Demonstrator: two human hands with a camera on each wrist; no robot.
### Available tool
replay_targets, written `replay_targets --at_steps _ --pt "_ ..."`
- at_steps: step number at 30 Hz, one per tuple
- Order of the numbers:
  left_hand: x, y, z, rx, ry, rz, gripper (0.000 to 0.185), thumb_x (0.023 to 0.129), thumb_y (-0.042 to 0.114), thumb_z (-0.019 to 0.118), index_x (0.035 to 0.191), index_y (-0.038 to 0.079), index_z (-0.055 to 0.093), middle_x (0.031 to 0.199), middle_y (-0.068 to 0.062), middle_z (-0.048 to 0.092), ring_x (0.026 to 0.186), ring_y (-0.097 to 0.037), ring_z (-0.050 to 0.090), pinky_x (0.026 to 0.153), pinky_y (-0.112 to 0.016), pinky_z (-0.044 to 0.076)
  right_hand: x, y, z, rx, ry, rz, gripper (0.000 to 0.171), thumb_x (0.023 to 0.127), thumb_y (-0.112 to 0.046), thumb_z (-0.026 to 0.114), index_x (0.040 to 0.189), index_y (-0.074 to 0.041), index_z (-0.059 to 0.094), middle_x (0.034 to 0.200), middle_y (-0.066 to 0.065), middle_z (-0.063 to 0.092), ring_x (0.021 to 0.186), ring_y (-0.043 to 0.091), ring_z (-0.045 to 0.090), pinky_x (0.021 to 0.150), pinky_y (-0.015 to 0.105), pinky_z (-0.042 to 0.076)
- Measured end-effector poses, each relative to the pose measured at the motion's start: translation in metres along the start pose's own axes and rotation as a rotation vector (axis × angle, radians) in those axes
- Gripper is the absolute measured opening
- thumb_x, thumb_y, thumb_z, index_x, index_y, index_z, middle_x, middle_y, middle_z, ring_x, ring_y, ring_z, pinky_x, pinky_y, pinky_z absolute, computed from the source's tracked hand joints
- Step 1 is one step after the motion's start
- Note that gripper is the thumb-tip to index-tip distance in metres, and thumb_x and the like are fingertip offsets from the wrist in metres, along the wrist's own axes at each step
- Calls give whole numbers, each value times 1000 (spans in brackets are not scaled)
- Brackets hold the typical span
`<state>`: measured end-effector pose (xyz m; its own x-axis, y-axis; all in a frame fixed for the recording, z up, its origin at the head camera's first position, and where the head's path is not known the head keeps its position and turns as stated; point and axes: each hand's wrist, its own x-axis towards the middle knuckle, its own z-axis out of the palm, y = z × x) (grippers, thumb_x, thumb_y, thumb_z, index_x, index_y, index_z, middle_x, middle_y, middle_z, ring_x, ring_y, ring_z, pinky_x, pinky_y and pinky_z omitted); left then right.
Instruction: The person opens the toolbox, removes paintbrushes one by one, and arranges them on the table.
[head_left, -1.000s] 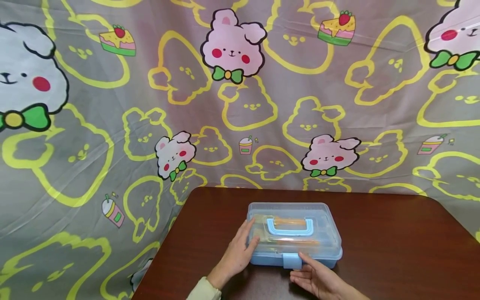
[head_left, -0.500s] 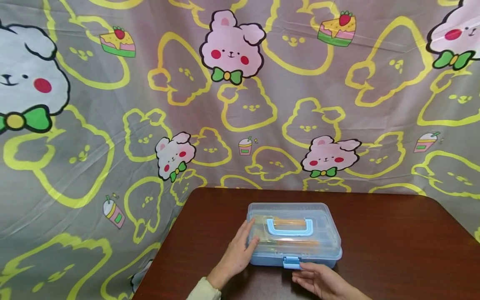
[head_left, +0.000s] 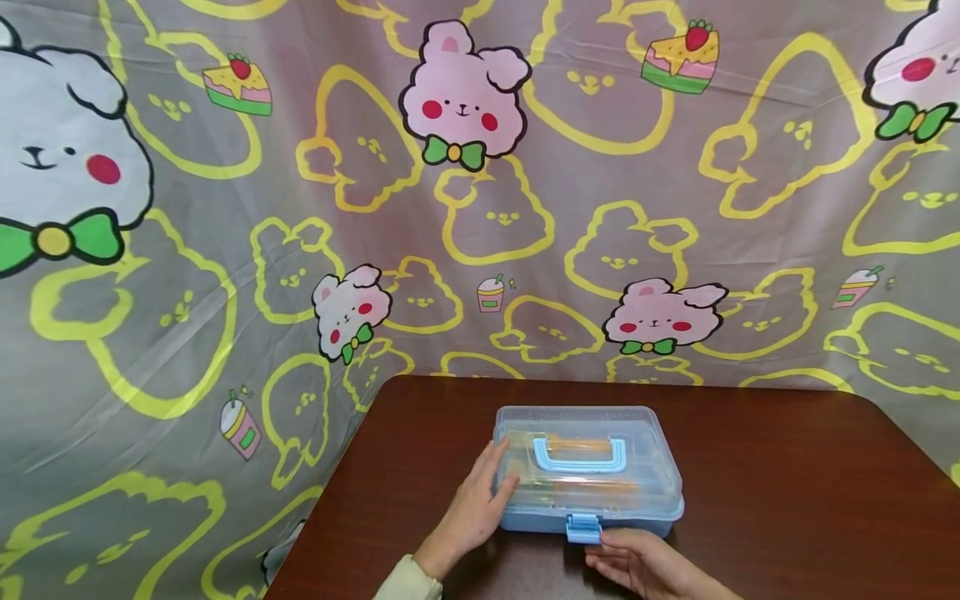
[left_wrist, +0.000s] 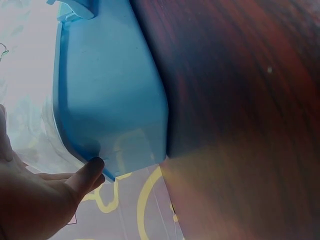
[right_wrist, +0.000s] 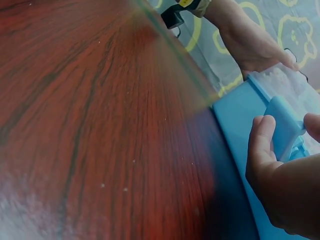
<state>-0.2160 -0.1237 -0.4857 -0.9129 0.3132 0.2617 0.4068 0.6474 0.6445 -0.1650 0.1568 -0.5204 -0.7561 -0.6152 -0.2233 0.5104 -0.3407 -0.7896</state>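
Note:
A blue plastic case (head_left: 588, 471) with a clear lid and a blue lid handle (head_left: 577, 454) lies flat on the dark wooden table (head_left: 787, 492). My left hand (head_left: 483, 496) rests against the case's left end, fingers fairly straight, thumb on the lid edge. In the left wrist view the left hand's thumb tip (left_wrist: 92, 167) touches a corner of the case (left_wrist: 110, 95). My right hand (head_left: 633, 558) is at the front latch (head_left: 582, 527). The right wrist view shows my right hand (right_wrist: 280, 175) with thumb and a finger pinching the latch (right_wrist: 285, 125).
A grey cloth (head_left: 225, 250) printed with rabbits and yellow outlines hangs behind the table and drapes down its left side. The table's left edge (head_left: 330, 492) runs close to my left forearm. Bare tabletop lies to the right of the case.
The right hand's fingers slid from the latch's right side to just under it, and the latch now looks flatter against the case. The left hand and the case stayed put.

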Motion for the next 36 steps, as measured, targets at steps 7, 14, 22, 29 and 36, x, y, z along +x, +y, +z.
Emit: replay_targets --at_steps 7,14,22,29,36 --pt "0 0 -1 8 -1 2 57 99 46 41 150 22 29 151 -15 28 130 -34 38 99 -54 35 -4 -1 5 -114 97 10 21 97 -20 51 101 -4 64 99 9 67 94 19 64 88 32 49" --pt "0 0 -3 -7 -18 -12 58 99 47 40 150 22 28 151 -15 27 131 -34 36 99 -56 34 -19 -11 4 -346 148 -35 41 98 -19 50 118 16 49 103 12 65 95 21 64 85 39 50" --pt "0 0 -3 -9 -22 -10 58 99 47 40 150 23 27 151 -16 27 131 -34 36 99 -56 33 -40 -32 4 -849 216 -189 48 96 -20 57 124 18 48 110 23 62 94 14 62 74 31 53" --pt "1 0 -4 -19 -38 -19 59 99 50 39 151 23 26 152 -16 25 131 -35 35 98 -58 33 -57 -43 8 -1159 326 -585 31 92 -9 61 118 7 60 100 10 68 84 3 62 66 23 51" --pt "0 -1 -3 -12 -23 -6 59 99 48 39 151 22 27 151 -16 26 131 -35 35 99 -57 34 -60 -48 -2 -1423 536 -1061 44 69 13 75 109 -4 68 95 -2 66 78 1 58 59 12 45"
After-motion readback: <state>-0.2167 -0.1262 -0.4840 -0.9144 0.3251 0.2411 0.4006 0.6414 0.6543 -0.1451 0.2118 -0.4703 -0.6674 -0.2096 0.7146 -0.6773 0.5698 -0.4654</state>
